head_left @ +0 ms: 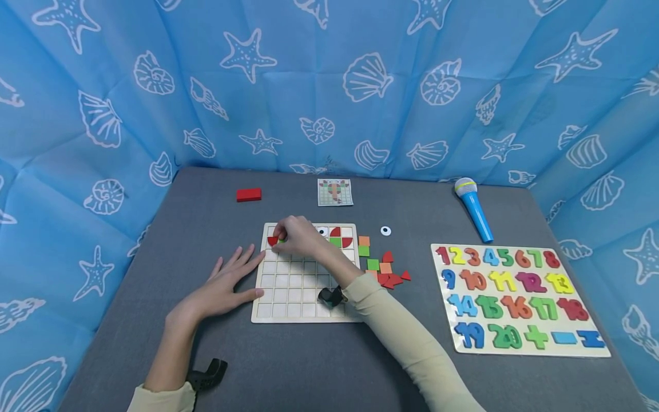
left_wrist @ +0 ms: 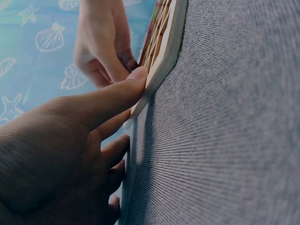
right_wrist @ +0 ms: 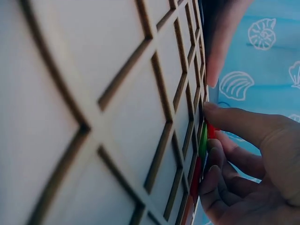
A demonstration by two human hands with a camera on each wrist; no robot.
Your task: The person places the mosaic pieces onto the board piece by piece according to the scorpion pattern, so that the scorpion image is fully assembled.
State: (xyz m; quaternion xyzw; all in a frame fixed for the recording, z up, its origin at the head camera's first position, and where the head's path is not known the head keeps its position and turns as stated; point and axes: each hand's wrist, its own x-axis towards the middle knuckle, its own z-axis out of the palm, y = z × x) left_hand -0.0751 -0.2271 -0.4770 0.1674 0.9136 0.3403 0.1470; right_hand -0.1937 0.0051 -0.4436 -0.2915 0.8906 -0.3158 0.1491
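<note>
A pale wooden grid board [head_left: 280,296] lies on the table, with several coloured tiles in its upper rows. My right hand [head_left: 301,237] reaches over its upper left part. There its thumb and fingers pinch a red quarter-circle tile [head_left: 272,241], whose red edge shows between them in the right wrist view. A green tile [right_wrist: 202,142] sits just beside, partly hidden by the fingers. My left hand [head_left: 221,289] lies with fingers spread at the board's left side. Its thumb [left_wrist: 126,91] touches the board's edge [left_wrist: 164,68].
Loose green, orange and red tiles [head_left: 373,264] lie right of the board, near an eye tile [head_left: 385,230]. Behind it are a pattern card [head_left: 334,192] and a red block [head_left: 249,195]. A number puzzle [head_left: 520,347] and a blue toy microphone [head_left: 476,213] lie farther right.
</note>
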